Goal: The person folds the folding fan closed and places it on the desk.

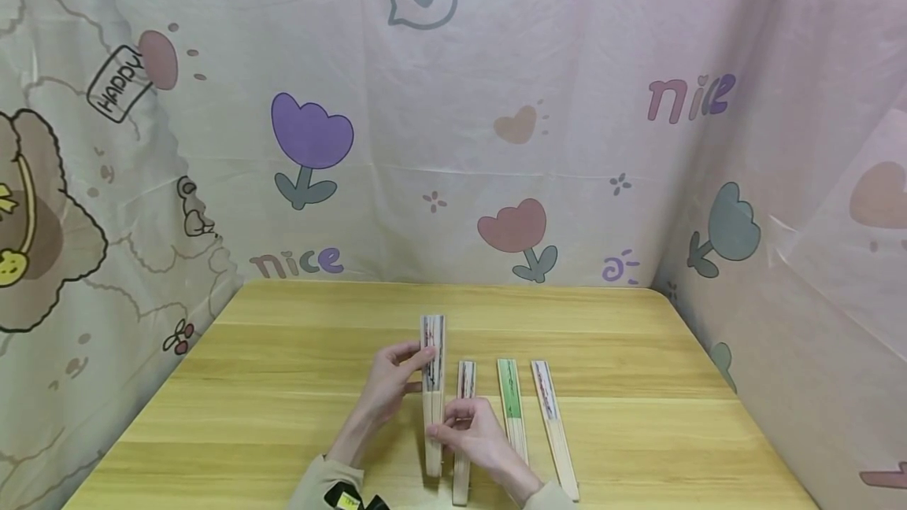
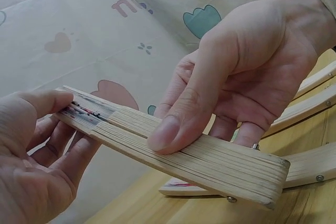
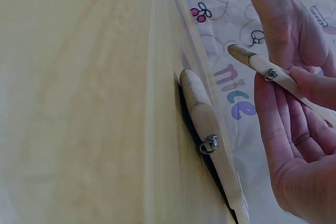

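Note:
Both hands hold one folded fan [image 1: 434,408] above the wooden table. It has pale wooden ribs, a patterned leaf at the far end and a metal rivet near its base, seen in the left wrist view. My left hand [image 1: 388,378] pinches the leaf end between thumb and fingers. Lower down, my right hand [image 1: 476,433] grips the ribs, its thumb on their edges in the left wrist view. Just right of the held fan lies another folded fan [image 1: 462,478], partly hidden under the right hand.
Farther right on the table [image 1: 283,360] lie a folded fan with a green leaf [image 1: 509,392] and one with a whitish patterned leaf [image 1: 555,415], side by side. Printed cloth [image 1: 439,140] hangs behind the table and along both sides.

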`<state>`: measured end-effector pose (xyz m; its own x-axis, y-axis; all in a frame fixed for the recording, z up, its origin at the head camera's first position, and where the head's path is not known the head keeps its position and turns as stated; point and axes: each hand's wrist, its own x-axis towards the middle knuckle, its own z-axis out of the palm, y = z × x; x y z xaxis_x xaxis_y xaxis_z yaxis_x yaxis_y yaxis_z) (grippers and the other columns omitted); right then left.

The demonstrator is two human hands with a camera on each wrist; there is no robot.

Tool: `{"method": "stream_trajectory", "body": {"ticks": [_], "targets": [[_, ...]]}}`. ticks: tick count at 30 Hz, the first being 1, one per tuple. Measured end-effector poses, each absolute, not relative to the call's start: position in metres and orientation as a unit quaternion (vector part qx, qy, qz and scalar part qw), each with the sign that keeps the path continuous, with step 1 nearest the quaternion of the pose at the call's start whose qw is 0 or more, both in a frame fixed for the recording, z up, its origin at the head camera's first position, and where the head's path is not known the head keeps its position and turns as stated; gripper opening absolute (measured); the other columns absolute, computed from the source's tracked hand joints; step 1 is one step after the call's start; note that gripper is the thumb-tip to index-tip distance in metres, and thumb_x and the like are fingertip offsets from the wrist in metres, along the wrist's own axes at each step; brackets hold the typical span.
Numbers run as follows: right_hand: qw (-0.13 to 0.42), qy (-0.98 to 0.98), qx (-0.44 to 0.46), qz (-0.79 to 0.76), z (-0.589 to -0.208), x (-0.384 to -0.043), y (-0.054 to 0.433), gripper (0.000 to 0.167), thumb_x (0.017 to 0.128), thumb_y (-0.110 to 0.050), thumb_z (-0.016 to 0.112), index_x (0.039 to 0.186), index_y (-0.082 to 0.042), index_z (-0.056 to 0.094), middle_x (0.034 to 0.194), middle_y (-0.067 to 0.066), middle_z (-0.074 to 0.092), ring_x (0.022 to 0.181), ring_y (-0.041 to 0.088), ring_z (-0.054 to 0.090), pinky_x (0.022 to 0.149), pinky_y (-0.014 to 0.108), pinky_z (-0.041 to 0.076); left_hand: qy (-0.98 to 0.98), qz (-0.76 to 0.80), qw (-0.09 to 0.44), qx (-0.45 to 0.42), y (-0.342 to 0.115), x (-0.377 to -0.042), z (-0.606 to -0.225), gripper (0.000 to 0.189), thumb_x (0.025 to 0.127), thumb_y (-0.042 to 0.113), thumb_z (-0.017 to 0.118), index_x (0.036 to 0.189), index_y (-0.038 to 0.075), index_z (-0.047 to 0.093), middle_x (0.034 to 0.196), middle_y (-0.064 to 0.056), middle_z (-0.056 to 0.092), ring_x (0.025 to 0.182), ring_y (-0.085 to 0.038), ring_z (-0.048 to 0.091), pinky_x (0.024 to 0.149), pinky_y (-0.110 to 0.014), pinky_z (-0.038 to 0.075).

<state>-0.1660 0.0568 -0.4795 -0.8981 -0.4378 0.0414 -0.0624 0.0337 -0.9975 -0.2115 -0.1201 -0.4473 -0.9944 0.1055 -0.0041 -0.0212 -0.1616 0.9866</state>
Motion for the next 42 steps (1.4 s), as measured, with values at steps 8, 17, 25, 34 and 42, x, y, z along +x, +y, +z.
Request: {"method": "stream_trajectory", "body": {"ticks": [8,17,25,34,42], "targets": [[0.133,0.708,-0.18,-0.67,-0.479,-0.166,0.058,0.027,0.085,-0.005,0.076,0.087,0.017,0.061,0.077,0.016,0.071,0.06,0.004,0.059,0.055,0.014,0.053,0.631,0.773,0.055,0.028,-0.121,-0.214,-0.45,0.031,0.096,0.012,0.066,0.118,-0.01,0.064,0.093,0.0,0.066,0.085,-0.014,0.064,0.073,-0.033,0.066],[0.123,0.718,-0.182,-0.66,-0.479,-0.165,0.058,0.026,0.085,-0.006,0.077,0.086,0.015,0.062,0.076,0.018,0.069,0.061,0.004,0.06,0.057,0.014,0.054,0.631,0.771,0.07,0.043,-0.123,-0.214,-0.45,0.034,0.098,0.013,0.063,0.122,-0.011,0.06,0.093,0.002,0.065,0.085,-0.013,0.063,0.074,-0.032,0.066],[0.113,0.731,-0.188,-0.646,-0.478,-0.165,0.059,0.022,0.084,-0.006,0.077,0.086,0.012,0.064,0.082,0.03,0.068,0.061,0.004,0.06,0.058,0.015,0.055,0.623,0.777,0.073,0.062,-0.123,-0.215,-0.449,0.021,0.098,0.011,0.063,0.114,-0.002,0.065,0.091,0.005,0.066,0.084,-0.01,0.063,0.074,-0.031,0.065],[0.126,0.721,-0.19,-0.654,-0.48,-0.167,0.06,0.023,0.084,-0.004,0.077,0.086,0.014,0.064,0.081,0.031,0.068,0.06,0.005,0.059,0.056,0.015,0.055,0.623,0.775,0.085,0.065,-0.126,-0.216,-0.453,0.019,0.097,0.01,0.063,0.115,0.003,0.066,0.093,0.005,0.067,0.085,-0.011,0.064,0.078,-0.033,0.065],[0.146,0.71,-0.163,-0.67,-0.482,-0.164,0.057,0.026,0.082,-0.001,0.077,0.102,0.011,0.066,0.085,0.013,0.072,0.066,0.007,0.064,0.062,0.021,0.062,0.639,0.762,0.091,0.057,-0.132,-0.215,-0.455,0.045,0.097,0.008,0.064,0.132,-0.016,0.051,0.092,0.007,0.07,0.083,-0.01,0.066,0.078,-0.03,0.066]]}}
